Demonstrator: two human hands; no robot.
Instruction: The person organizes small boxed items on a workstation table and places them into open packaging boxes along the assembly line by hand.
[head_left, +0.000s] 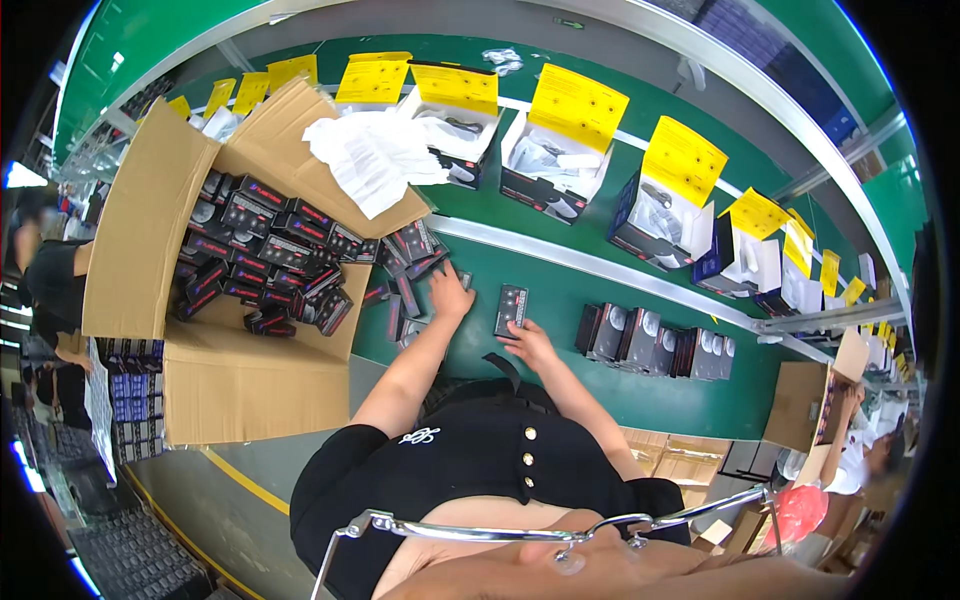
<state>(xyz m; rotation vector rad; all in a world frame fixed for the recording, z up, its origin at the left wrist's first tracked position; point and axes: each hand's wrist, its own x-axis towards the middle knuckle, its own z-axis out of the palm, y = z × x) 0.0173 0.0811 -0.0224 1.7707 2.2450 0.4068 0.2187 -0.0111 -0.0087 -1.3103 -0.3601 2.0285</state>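
Right hand: The right hand (pixel 532 345) is at the middle of the view, its fingers drawn nearly together at the lower end of one small dark box (pixel 511 308), which they have hold of.
Held box: Its broad printed face is turned up toward the camera, over the green counter (pixel 475 362); whether it rests on the surface or is slightly raised, I cannot tell.
Left hand: The left hand (pixel 452 297) reaches forward, palm down, fingers a little spread, beside loose boxes (pixel 408 250) of the same kind. Its fingertips are near or on them; whether they grip one, I cannot tell.
Big carton: To the left, a large brown carton (pixel 255 390) stands with its flaps open, many small dark boxes (pixel 268 235) jumbled inside. White crumpled wrapping (pixel 370 155) lies over its far flap.
Neat row: To the right of the right hand, upright dark boxes (pixel 655 343) stand side by side in groups along the counter.
Shelf behind: Beyond a pale metal rail, larger open boxes (pixel 555 180) with raised yellow lids line a green shelf (pixel 480 215).
Far right: Another person (pixel 855 440) is near an open brown carton (pixel 800 402).
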